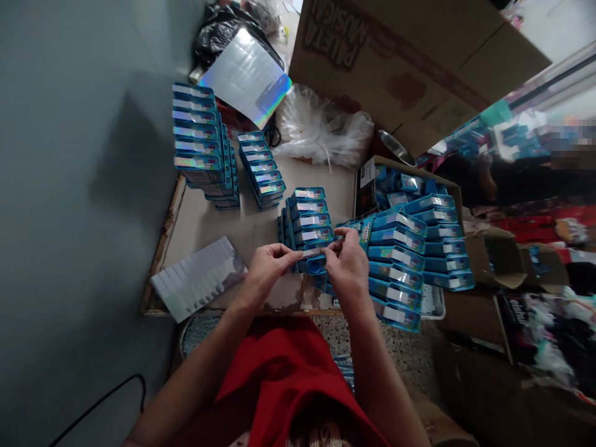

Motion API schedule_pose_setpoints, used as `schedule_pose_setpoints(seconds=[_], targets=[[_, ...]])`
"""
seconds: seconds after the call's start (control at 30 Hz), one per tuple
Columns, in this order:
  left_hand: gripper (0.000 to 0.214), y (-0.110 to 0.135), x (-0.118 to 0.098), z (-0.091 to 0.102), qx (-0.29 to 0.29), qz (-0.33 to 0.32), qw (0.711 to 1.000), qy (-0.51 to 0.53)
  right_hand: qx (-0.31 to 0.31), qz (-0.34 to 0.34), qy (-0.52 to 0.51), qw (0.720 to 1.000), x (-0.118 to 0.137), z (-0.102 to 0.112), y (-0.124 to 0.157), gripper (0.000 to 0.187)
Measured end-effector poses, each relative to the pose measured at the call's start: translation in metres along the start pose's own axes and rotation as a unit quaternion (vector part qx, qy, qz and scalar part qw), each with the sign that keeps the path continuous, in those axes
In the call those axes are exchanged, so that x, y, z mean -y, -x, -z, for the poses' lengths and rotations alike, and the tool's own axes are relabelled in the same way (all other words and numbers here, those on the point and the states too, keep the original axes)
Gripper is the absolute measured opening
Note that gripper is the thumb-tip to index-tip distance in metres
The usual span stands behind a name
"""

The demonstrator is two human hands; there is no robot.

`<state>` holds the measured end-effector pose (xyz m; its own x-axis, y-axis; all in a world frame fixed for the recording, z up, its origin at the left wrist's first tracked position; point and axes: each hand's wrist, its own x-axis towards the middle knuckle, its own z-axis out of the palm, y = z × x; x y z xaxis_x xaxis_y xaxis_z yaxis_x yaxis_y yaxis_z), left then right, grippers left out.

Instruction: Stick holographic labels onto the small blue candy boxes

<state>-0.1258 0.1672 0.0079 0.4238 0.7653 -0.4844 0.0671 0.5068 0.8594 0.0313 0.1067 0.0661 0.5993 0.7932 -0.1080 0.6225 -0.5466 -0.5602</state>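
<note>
My left hand (266, 267) and my right hand (345, 261) meet over the near edge of a low table (205, 217). Between their pinched fingertips they stretch a small silvery sticker strip (313, 252). Just under it lies a blue packaged box (313, 264), which my right hand touches. Rows of the same blue boxes (310, 217) lie directly beyond my hands. Another long pile of blue boxes (405, 261) runs along my right hand's side.
Taller stacks of blue boxes (200, 143) stand at the table's far left. A sheet of silver stickers (198, 276) lies at the near left, a holographic sheet (246, 77) at the back. A big cardboard carton (410, 62) and clear plastic bag (321, 127) sit behind.
</note>
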Motion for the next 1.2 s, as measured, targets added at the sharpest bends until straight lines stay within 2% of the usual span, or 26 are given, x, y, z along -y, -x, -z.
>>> schedule_pose_setpoints(seconds=[0.13,0.27,0.33,0.4,0.47,0.53,0.6,0.67,0.73,0.77,0.83,0.9,0.97,1.0,1.07,1.13,1.2], targets=[[0.037,-0.002,0.005,-0.003,-0.012,-0.007,1.0,-0.012,-0.004,0.019,0.063,0.998,0.001,-0.003,-0.004,0.046],[0.039,-0.006,0.009,-0.003,-0.015,-0.003,1.0,-0.019,0.02,-0.008,0.08,0.997,-0.003,-0.006,-0.01,0.047],[0.041,-0.012,0.016,-0.004,-0.009,0.012,1.0,-0.011,0.003,-0.01,0.09,0.996,-0.007,-0.007,-0.013,0.05],[0.044,-0.019,0.03,-0.007,-0.027,0.032,0.999,-0.011,-0.037,0.014,0.102,0.994,-0.011,-0.009,-0.015,0.056],[0.044,-0.023,0.049,-0.013,-0.076,0.029,0.997,-0.014,-0.052,0.042,0.107,0.992,-0.016,-0.014,-0.014,0.053],[0.042,-0.024,0.069,-0.017,-0.123,-0.002,0.992,-0.015,-0.035,0.058,0.108,0.992,-0.021,-0.019,-0.012,0.045],[0.036,-0.024,0.088,-0.009,-0.154,-0.039,0.987,-0.033,-0.053,0.078,0.118,0.988,-0.021,-0.021,-0.007,0.046],[0.027,-0.025,0.103,0.017,-0.192,-0.059,0.974,-0.102,-0.112,0.118,0.129,0.978,-0.013,-0.02,-0.002,0.047],[0.023,-0.029,0.112,0.064,-0.259,-0.063,0.938,-0.221,-0.149,0.167,0.114,0.968,0.004,-0.019,0.008,0.047],[0.025,-0.033,0.114,0.094,-0.3,-0.058,0.906,-0.292,-0.144,0.193,0.092,0.966,0.014,-0.02,0.015,0.047],[0.039,-0.04,0.119,0.154,-0.342,-0.028,0.848,-0.404,-0.088,0.25,0.027,0.964,0.033,-0.033,0.031,0.044],[0.044,-0.045,0.125,0.206,-0.326,0.016,0.831,-0.45,0.014,0.295,-0.034,0.955,0.043,-0.06,0.047,0.036],[0.041,-0.039,0.137,0.239,-0.317,0.02,0.827,-0.464,0.128,0.276,-0.077,0.949,0.039,-0.1,0.059,0.029],[0.039,-0.031,0.145,0.248,-0.324,0.016,0.825,-0.463,0.179,0.238,-0.095,0.95,0.032,-0.123,0.062,0.027],[0.035,-0.007,0.166,0.252,-0.367,0.021,0.815,-0.449,0.256,0.137,-0.108,0.951,0.015,-0.17,0.061,0.023],[0.04,0.021,0.192,0.246,-0.428,0.061,0.8,-0.415,0.268,0.083,-0.087,0.956,0.0,-0.213,0.053,0.024],[0.051,0.042,0.216,0.238,-0.472,0.113,0.798,-0.357,0.26,0.064,-0.071,0.961,-0.007,-0.248,0.043,0.024]])
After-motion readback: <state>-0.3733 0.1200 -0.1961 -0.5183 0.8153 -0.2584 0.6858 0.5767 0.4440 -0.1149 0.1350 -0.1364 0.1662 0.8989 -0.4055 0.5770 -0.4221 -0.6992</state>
